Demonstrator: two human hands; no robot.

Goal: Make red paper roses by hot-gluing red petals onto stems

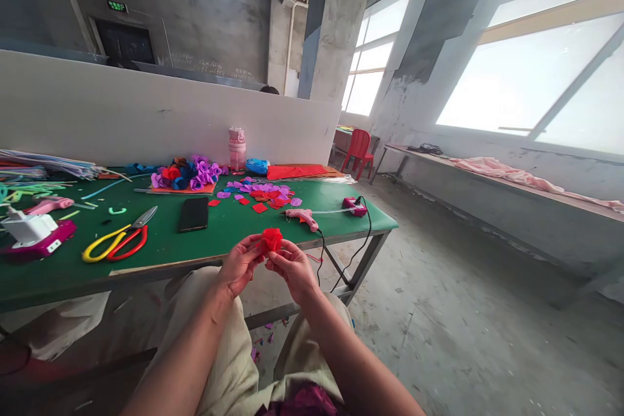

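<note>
A small red paper flower (pixel 271 240) is pinched between my two hands, just in front of the green table's edge. My left hand (pixel 240 265) grips it from the left with thumb and fingers. From the right, my right hand (pixel 292 268) closes on its lower side. Beyond the hands lie loose purple and red paper petals (pixel 266 195). A pink glue gun (pixel 303 217) rests to their right, its cord hanging over the edge. Finished-looking purple, red and blue paper flowers (pixel 188 173) are heaped farther back.
On the green table (pixel 166 250) lie red-and-yellow scissors (pixel 119 240), a black phone (pixel 194 214) and a white plug (pixel 29 227). A pink bottle (pixel 237 149) stands against the white partition (pixel 160 110). A magenta socket block (pixel 354 207) sits near the right end.
</note>
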